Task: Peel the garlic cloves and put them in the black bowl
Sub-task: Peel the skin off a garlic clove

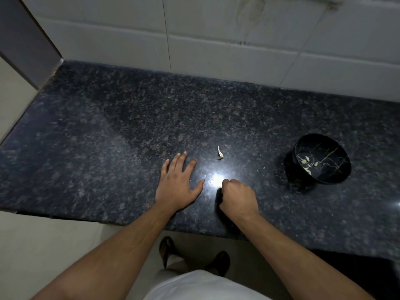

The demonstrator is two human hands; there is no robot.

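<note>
Right hand [237, 197] fisted — contents hidden.

Dark speckled granite surface [108, 131] catching a bright glare, white tiled wall [216, 40] behind it, pale floor [54, 245] below, dark sandals [166, 250] by the edge

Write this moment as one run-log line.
left hand: flat on counter | right hand: fist, contents hidden | garlic scrap: on counter | black bowl: holds garlic cloves
</note>
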